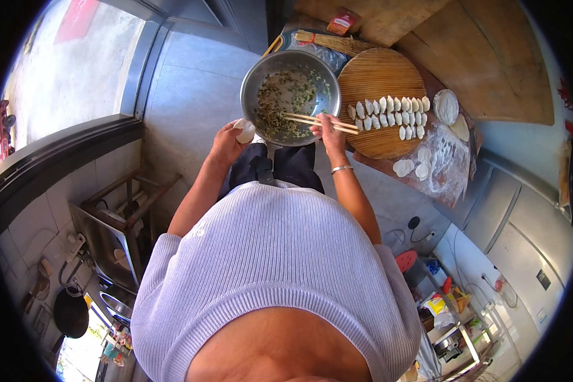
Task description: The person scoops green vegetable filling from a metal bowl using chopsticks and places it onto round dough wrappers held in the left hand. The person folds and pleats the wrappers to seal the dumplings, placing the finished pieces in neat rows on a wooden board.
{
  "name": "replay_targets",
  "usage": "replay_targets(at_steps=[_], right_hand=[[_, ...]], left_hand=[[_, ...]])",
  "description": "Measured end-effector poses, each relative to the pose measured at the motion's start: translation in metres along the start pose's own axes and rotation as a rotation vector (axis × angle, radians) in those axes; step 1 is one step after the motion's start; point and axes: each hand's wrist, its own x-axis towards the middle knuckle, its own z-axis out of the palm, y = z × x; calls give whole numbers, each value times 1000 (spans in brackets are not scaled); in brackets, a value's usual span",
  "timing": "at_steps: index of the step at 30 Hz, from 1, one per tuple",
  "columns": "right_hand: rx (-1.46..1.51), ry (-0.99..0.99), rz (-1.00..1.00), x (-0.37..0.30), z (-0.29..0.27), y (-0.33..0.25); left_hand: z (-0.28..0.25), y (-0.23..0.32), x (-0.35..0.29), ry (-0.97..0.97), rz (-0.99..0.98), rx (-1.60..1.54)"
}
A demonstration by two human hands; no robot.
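My left hand holds a round white dumpling wrapper at the near left of a metal bowl. Chopped green and brown filling clings to the bowl's floor and sides. Over the bowl's right rim, my right hand grips a pair of wooden chopsticks, whose tips reach down into the filling. Rows of folded dumplings lie on a round ridged wooden board to the right. Loose wrappers rest near the board's lower right edge, beside clear plastic.
A stack of wrappers sits right of the board. Behind the bowl lies a bundle of straw-coloured stalks. A doorway with a dark sill opens at the left. Below it stands a wooden-framed stool or rack. Shelves hold goods at the lower right.
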Motion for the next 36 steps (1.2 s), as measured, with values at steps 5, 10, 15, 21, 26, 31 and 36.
replay_targets(at_steps=[5, 10, 15, 21, 26, 31, 36], right_hand=[[-284, -116, -106, 9, 25, 3], [-207, -180, -9, 13, 25, 8], [-5, -202, 167, 14, 8, 2], [201, -166, 271, 5, -6, 1], [362, -82, 320, -6, -16, 3], [446, -97, 210, -21, -21, -16], [118, -110, -141, -66, 4, -69]], left_hand=[[1, 0, 1, 18, -1, 17], [-4, -1, 2, -6, 2, -5], [-1, 1, 0, 23, 11, -4], [7, 5, -2, 38, 20, -16], [9, 3, 1, 51, 26, -19], [20, -3, 7, -2, -5, -17], [52, -11, 7, -151, -46, -39]])
